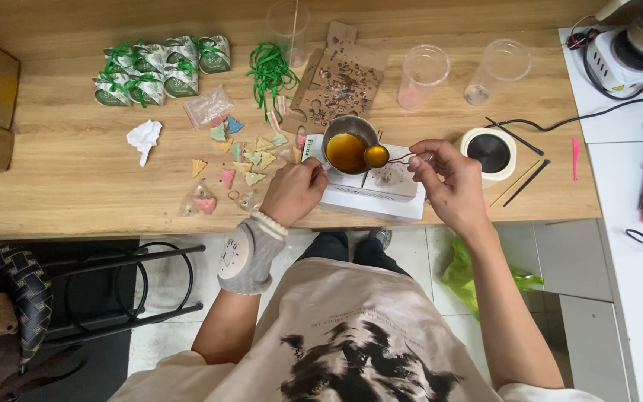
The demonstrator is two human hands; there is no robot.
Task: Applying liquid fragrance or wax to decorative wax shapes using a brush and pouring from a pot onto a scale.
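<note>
My right hand [449, 177] pinches the wire handle of a small metal spoon [377, 155] filled with amber liquid. The spoon hovers at the right rim of a small metal pot [348, 146] of the same amber liquid. That pot sits on a white box [372, 195] at the table's near edge. My left hand [294, 191], with a bead bracelet and a grey wrist wrap, rests closed against the box's left end beside the pot; I cannot tell what it grips.
Small coloured triangular pieces [251, 156] lie scattered left of the pot. Green-ribboned packets [161, 71], green ribbon [271, 73], a cardboard sheet [340, 82] and two plastic cups [422, 73] stand farther back. A round white warmer [489, 152], sticks and cables are at right.
</note>
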